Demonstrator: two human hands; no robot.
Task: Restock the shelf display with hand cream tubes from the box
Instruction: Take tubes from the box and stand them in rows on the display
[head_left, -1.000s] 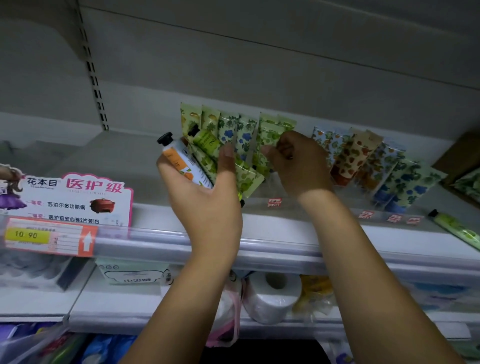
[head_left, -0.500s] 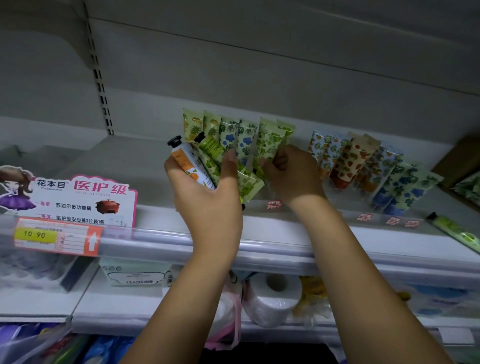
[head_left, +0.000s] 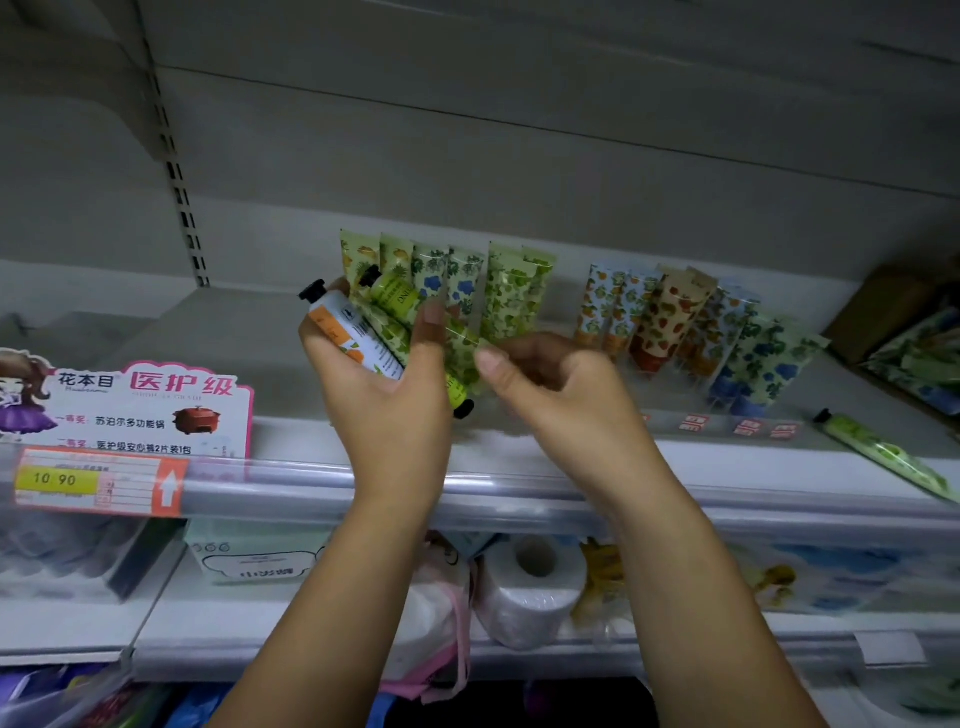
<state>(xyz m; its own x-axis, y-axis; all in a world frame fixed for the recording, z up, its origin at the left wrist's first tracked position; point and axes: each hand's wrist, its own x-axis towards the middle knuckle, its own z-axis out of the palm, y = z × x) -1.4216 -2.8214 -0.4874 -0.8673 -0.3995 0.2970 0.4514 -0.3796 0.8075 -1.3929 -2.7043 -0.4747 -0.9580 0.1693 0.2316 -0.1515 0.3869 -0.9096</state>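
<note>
Shelf tubes (head_left: 511, 291) released, right hand (head_left: 558, 387) now pinches bundle (head_left: 397, 304) in left hand (head_left: 387, 405)

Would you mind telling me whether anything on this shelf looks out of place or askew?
Yes. One green tube lies flat and alone near the shelf's right front edge, while the left row stands upright. The right group also leans sideways, its tubes overlapping rather than standing straight.

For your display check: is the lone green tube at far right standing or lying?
Lying down: the green tube rests flat on the shelf, black cap leftward.
</note>
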